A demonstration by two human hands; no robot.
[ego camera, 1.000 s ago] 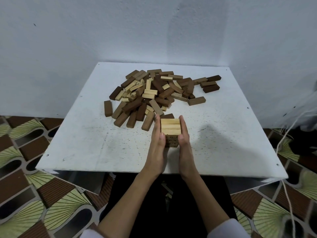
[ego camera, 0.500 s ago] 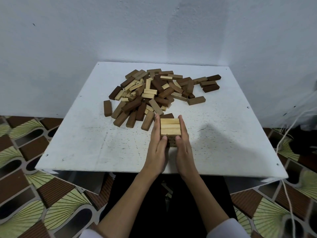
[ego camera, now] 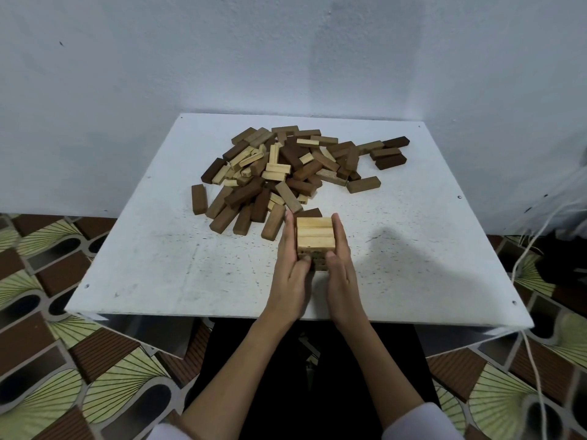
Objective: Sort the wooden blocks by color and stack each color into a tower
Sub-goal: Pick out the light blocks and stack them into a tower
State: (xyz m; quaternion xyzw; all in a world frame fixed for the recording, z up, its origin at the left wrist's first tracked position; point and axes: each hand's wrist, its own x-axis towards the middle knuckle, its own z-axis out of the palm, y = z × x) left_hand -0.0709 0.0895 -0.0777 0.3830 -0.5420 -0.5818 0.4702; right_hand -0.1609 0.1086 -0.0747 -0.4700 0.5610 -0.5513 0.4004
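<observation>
A short tower of light wooden blocks (ego camera: 315,232) stands on the white table (ego camera: 152,255), near its front middle. My left hand (ego camera: 289,274) presses flat against the tower's left side and my right hand (ego camera: 342,274) against its right side. The fingers of both lie straight along the sides, and both thumbs touch the front face. Behind the tower lies a mixed pile of light, mid-brown and dark-brown blocks (ego camera: 286,173). One dark block (ego camera: 309,213) lies right behind the tower.
A lone brown block (ego camera: 199,199) lies left of the pile, and three dark blocks (ego camera: 390,153) sit at its far right. The table stands against a pale wall. White cords (ego camera: 527,249) hang off the right edge above a patterned floor.
Both hands stayed at the tower's sides. My thumbs moved inward onto its front face, squaring the blocks. The pile has not changed.
</observation>
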